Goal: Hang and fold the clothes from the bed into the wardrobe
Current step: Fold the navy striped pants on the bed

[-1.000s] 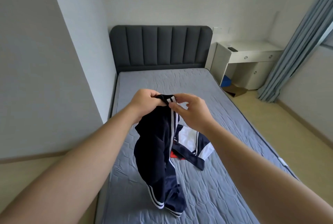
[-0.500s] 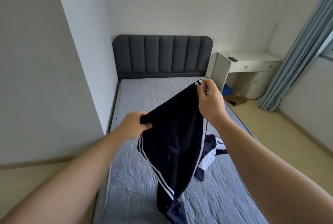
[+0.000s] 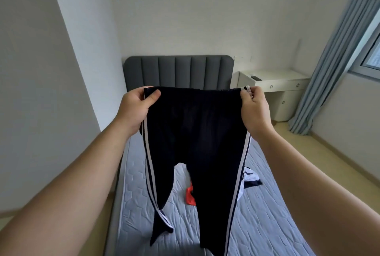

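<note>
Grey quilted bed (image 3: 267, 225) is filling the lower frame, with the padded headboard (image 3: 178, 72) behind it and a white desk (image 3: 275, 78) sitting off to its right. Wardrobe isn't showing in this view.

Navy track trousers (image 3: 195, 132) are hanging spread in the air over the mattress, waistband stretched level, legs dropping toward the person. Left hand (image 3: 135, 107) is pinching one waistband corner, thumb on the front face, fingers curled behind. Right hand (image 3: 255, 107) is pinching the other corner at the striped seam, fingers curled over the top edge. So the garment is sitting between and below the hands, touching them only at the top corners.

Risks as I'm reading it:
- Each grip is taking only a corner of elastic. A shake or sideways tug could slip one corner out, and the trousers would drop lopsided.
- The leg under the left hand is twisting near the cuff. Folding it that way would lock the twist in and skew the fold.
- Leg ends are hanging low over the white-and-navy garment (image 3: 249, 178) and red piece (image 3: 190, 196) lying on the mattress. Lowering or swinging could drag or tangle those.
- The other cuff is running out of frame, so I can't tell where it's ending.
</note>
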Action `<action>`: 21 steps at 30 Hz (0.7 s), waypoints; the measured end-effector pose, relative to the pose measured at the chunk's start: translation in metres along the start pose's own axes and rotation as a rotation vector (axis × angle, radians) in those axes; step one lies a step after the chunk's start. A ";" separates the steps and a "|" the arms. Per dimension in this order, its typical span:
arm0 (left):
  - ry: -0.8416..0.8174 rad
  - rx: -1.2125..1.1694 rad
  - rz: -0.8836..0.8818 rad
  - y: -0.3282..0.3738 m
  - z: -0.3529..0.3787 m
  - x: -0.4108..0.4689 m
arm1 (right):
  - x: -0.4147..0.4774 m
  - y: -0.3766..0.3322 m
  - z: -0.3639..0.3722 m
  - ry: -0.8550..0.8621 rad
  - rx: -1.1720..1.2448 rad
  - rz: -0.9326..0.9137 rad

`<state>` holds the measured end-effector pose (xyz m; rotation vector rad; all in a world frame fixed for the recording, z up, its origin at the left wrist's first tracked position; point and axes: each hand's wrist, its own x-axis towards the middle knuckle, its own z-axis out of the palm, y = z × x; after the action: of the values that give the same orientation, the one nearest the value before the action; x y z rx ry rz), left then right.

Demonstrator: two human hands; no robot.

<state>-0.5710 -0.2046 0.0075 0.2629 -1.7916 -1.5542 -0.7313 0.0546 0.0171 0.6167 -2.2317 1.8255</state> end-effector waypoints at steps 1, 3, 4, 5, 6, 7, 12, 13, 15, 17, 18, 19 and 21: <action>0.010 -0.001 0.000 0.000 0.001 0.000 | -0.001 -0.002 -0.003 -0.048 -0.011 -0.004; 0.036 0.025 -0.003 0.000 0.002 0.001 | -0.003 -0.005 -0.007 -0.148 -0.055 -0.025; 0.042 0.043 -0.003 -0.001 0.002 0.002 | -0.003 -0.006 -0.008 -0.182 -0.073 -0.037; 0.041 0.058 -0.002 -0.002 0.001 0.003 | -0.004 -0.005 -0.008 -0.197 -0.081 -0.049; 0.035 0.074 0.004 -0.002 0.000 0.003 | -0.004 -0.004 -0.009 -0.195 -0.077 -0.059; 0.024 0.093 0.017 -0.001 0.000 0.003 | -0.003 -0.002 -0.010 -0.186 -0.057 -0.066; -0.039 0.163 0.102 0.003 -0.006 0.001 | -0.002 0.007 -0.019 -0.161 0.038 -0.059; -0.036 0.172 0.109 0.002 -0.007 0.001 | -0.001 0.007 -0.020 -0.150 0.046 -0.054; -0.015 0.156 0.080 -0.001 -0.009 0.000 | -0.001 0.009 -0.023 -0.144 0.049 -0.043; 0.005 0.144 0.025 -0.004 -0.011 -0.001 | -0.001 0.009 -0.025 -0.145 0.046 -0.025; 0.012 0.146 0.008 -0.005 -0.011 -0.002 | -0.002 0.010 -0.025 -0.140 0.051 -0.013; 0.012 0.141 -0.003 -0.006 -0.011 -0.002 | -0.002 0.010 -0.026 -0.139 0.063 0.004; -0.009 0.094 -0.014 -0.006 -0.011 -0.004 | -0.003 0.009 -0.029 -0.179 0.133 0.061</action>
<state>-0.5629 -0.2122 0.0006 0.3153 -1.8761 -1.4849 -0.7357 0.0847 0.0144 0.7723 -2.2752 2.0365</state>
